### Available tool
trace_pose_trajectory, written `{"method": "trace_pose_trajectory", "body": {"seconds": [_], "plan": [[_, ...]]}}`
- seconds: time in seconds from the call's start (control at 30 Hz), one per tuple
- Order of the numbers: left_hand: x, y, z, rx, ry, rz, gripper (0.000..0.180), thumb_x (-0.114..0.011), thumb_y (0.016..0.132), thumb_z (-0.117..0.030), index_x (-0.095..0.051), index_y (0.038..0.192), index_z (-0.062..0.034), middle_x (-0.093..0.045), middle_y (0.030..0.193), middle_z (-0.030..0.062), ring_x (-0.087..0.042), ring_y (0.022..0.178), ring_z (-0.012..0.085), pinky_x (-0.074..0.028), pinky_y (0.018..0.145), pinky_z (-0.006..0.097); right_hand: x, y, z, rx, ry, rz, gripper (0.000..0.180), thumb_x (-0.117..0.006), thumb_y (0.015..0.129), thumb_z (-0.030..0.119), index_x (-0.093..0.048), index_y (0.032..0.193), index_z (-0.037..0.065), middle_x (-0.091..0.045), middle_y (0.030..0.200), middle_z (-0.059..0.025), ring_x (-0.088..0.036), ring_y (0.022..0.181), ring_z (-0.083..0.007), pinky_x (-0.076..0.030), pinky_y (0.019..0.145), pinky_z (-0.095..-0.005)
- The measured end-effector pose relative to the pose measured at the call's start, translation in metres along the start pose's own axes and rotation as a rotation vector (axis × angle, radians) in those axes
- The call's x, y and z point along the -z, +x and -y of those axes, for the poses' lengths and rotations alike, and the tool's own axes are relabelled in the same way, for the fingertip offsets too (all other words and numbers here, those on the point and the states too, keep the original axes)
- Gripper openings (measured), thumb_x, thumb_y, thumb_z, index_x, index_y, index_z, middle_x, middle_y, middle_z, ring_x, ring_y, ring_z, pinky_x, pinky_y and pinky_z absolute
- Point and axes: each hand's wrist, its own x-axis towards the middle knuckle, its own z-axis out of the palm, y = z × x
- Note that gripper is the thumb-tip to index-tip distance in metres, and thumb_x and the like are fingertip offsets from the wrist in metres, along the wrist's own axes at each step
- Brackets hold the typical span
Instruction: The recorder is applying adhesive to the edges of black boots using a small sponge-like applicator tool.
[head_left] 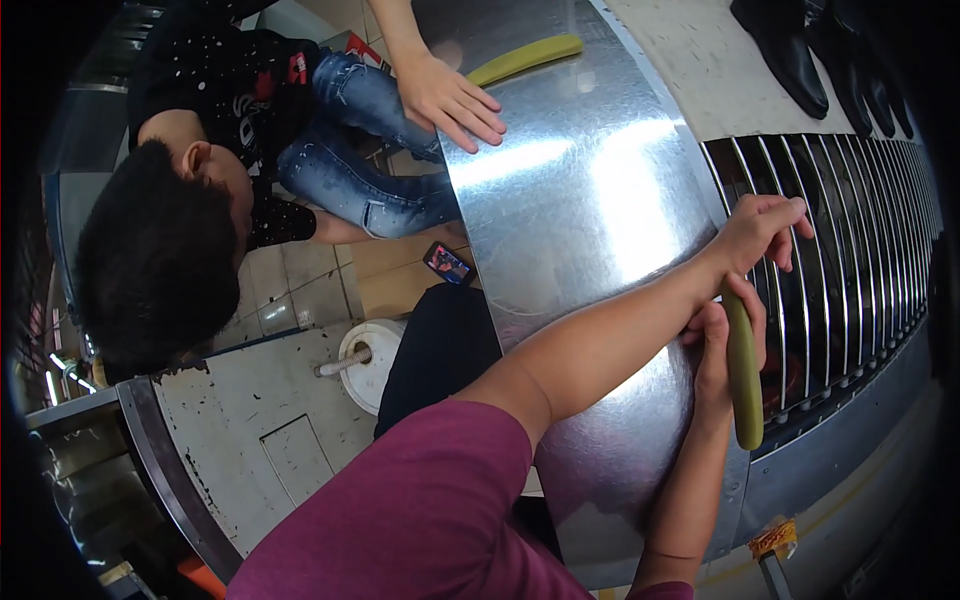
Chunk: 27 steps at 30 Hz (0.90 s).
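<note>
Right hand grip wraps yellow-green tool at metal sheet edge; left hand grip clasps grille bars.

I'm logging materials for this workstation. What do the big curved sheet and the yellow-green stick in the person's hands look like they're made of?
The curved sheet looks like thin galvanized steel: silvery, mottled with a crystal-like pattern, with bright glare bands. The yellow-green stick, gripped by the right hand under the left hand, is matte and smooth with a rounded end; possibly plastic or rubber, I cannot tell which.
</note>
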Motion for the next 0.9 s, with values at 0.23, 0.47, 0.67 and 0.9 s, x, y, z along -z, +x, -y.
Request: {"method": "trace_pose_trajectory", "body": {"seconds": [0.23,0.47,0.67,0.9], "plan": [[-0.001,0.002,0.002,-0.040,0.039,-0.013,0.049,-0.055,0.101,-0.043,-0.069,0.091,0.0021,-0.058,0.054,0.0061,-0.060,0.050,0.0137,-0.054,0.058,0.030,-0.004,-0.001,-0.003,0.025,-0.036,-0.039,0.045,-0.064,0.103,0.019,-0.050,0.139,-0.002,-0.063,0.082,-0.0061,-0.056,0.067,-0.0106,-0.047,0.062,-0.0231],[0.000,0.004,0.001,-0.053,0.050,-0.007,0.049,-0.054,0.101,-0.042,-0.070,0.089,0.0021,-0.059,0.054,0.0064,-0.060,0.049,0.0138,-0.052,0.056,0.028,-0.003,0.001,-0.004,0.046,-0.039,-0.030,0.045,-0.064,0.102,0.019,-0.050,0.139,-0.003,-0.062,0.081,-0.0056,-0.055,0.066,-0.0103,-0.046,0.061,-0.0226],[-0.003,0.005,0.004,-0.074,0.026,-0.030,0.047,-0.054,0.100,-0.040,-0.069,0.083,0.0017,-0.059,0.053,0.0066,-0.059,0.044,0.0139,-0.049,0.049,0.028,-0.002,0.000,-0.002,0.028,-0.023,-0.018,0.044,-0.063,0.102,0.016,-0.049,0.140,-0.003,-0.062,0.081,-0.0054,-0.055,0.066,-0.0100,-0.046,0.061,-0.0223],[-0.006,0.004,0.005,-0.050,0.026,-0.001,0.047,-0.055,0.101,-0.042,-0.069,0.088,0.0019,-0.059,0.055,0.0068,-0.059,0.048,0.0140,-0.051,0.054,0.028,0.002,-0.001,-0.002,0.022,-0.036,-0.015,0.044,-0.062,0.102,0.015,-0.048,0.140,-0.003,-0.061,0.081,-0.0050,-0.054,0.066,-0.0099,-0.046,0.062,-0.0227]]}}
